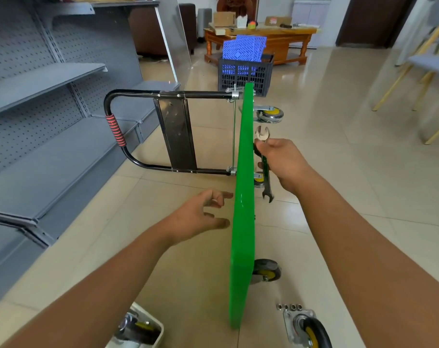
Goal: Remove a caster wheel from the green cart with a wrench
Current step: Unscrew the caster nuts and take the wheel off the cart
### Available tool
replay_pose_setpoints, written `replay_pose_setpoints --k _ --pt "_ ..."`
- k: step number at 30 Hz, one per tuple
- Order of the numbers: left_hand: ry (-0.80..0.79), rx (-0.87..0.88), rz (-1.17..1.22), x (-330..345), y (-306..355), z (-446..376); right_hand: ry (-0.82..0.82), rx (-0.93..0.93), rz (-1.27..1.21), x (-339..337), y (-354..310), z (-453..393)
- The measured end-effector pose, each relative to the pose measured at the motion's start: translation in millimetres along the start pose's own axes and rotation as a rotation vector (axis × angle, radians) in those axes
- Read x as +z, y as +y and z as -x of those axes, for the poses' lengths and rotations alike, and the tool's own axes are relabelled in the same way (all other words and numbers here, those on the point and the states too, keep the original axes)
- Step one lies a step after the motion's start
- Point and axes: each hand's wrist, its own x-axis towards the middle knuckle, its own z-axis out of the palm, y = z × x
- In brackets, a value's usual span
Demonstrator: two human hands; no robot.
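Two hands, one wrench, one cart on edge. Item list follows, placed from your grip.

1. Right hand (280, 159): your grip is closed round the shank of the wrench (263, 162), nearer its upper open jaw; the lower jaw hangs free below your fist.
2. Left hand (201, 214): fingers spread and loosely bent, holding nothing, fingertips just beside the deck's face, across the deck from your grip.
3. Green cart (242, 222): tipped on its side on the floor, deck edge-on, touching or almost touching your right knuckles. Black handle (168, 131) folded out on the far side of the deck from the wrench.
4. Mounted caster (268, 114): beyond your grip, on the wrench side. A second one (266, 271) sits nearer you than the grip. A third is mostly hidden behind wrench and hand.
5. Loose caster (306, 327) with four nuts (288, 307): on the floor, nearest you, wrench side.

Handling, as judged: the deck looks stiff, smooth and prone to tipping, so steady its flat face with the free hand. The wrench is rigid steel; hold it far down the shank for leverage. Caster plates look heavy enough to drop once unbolted.
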Motion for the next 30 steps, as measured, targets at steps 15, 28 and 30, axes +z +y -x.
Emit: replay_pose_setpoints --k 15,28,30 --pt "0.391 -0.028 -0.037 -127 -9 82 -0.342 -0.358 0.485 166 -129 12" --pt "0.450 -0.479 -0.158 -95 -237 191 -0.777 -0.092 0.698 367 96 100" --pt "0.341 -0.579 -0.271 -73 -276 198 -0.856 -0.062 0.764 378 138 114"
